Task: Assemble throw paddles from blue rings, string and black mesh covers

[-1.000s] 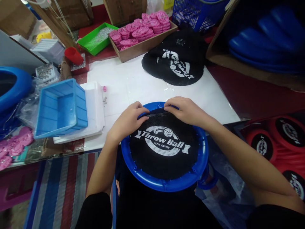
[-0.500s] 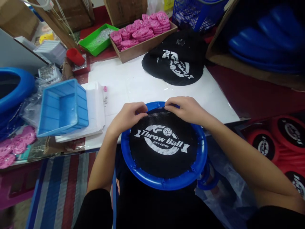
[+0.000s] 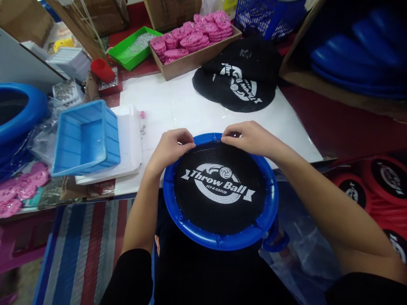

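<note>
With blue ring (image 3: pixel 219 243) on lap, L hand (image 3: pixel 174 146) & R hand (image 3: pixel 246 136) pinch far edge of black mesh (image 3: pixel 219 218), fingertips partly hidden; print reads "Throw Ball", "FLY & CATCH".

Blue ring (image 3: pixel 219 242) framing black mesh (image 3: pixel 219 220) that is showing white lettering, green tray (image 3: pixel 127 62) glowing beside pink pieces (image 3: pixel 193 39), red, white and blue stripes running down cloth (image 3: pixel 92 254)
</note>
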`<state>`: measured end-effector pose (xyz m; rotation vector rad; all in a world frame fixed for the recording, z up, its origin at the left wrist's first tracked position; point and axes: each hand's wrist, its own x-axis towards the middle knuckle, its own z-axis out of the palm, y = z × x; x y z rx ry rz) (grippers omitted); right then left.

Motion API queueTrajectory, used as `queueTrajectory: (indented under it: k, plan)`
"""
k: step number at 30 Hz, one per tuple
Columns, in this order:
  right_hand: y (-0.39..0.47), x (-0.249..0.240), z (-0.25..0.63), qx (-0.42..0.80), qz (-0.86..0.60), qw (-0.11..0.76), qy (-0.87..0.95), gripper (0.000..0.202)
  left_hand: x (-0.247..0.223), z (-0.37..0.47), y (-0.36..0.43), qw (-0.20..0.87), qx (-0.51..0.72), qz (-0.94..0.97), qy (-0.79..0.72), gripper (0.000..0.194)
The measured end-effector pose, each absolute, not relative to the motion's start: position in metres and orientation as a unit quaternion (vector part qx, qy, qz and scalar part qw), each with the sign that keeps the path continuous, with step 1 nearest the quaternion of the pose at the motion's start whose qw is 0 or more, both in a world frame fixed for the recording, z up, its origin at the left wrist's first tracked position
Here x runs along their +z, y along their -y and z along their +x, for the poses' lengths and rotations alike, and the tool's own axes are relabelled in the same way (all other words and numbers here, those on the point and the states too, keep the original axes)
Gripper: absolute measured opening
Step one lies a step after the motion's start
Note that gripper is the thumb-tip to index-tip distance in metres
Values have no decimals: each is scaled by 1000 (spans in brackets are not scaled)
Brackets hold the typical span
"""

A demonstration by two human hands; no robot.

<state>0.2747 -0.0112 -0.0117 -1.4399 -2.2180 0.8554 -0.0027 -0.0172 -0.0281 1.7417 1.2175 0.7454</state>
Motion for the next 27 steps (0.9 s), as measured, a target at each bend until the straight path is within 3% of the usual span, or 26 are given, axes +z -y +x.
queueTrajectory:
  k: [6,12,17,27]
  plan:
    - [12,-7,266,269,-557,138,773,24,-27,-4,11,443,275,695,-495,4]
    - [12,-3,258,230,-584,93,773,26,-17,-1,10,360,207,759,-502,10]
    - [12,-6,258,218,-589,97,772,25,-12,2,10,290,179,797,-499,14]
    - [18,-6,258,225,-584,124,770,20,-13,4,0,300,171,789,-508,12]
